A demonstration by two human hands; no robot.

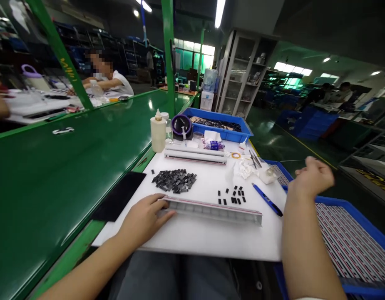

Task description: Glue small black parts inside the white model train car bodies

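Note:
My left hand point(144, 219) lies with its fingers flat on the left end of a long white strip point(215, 209), which rests on the white work board point(211, 237). My right hand point(311, 177) is raised above the board's right edge, smeared by motion, fingers loosely curled; I see nothing in it. A pile of small black parts point(174, 181) sits behind the strip. Several loose black parts point(232, 196) lie to its right. A blue pen-like tool point(267, 199) lies near my right hand.
A green conveyor belt point(55, 175) runs along the left. A white bottle point(157, 132), a purple-rimmed container point(181, 124) and a blue bin point(219, 123) stand at the back. Another blue tray point(354, 241) of strips is at the right. A person sits across the belt.

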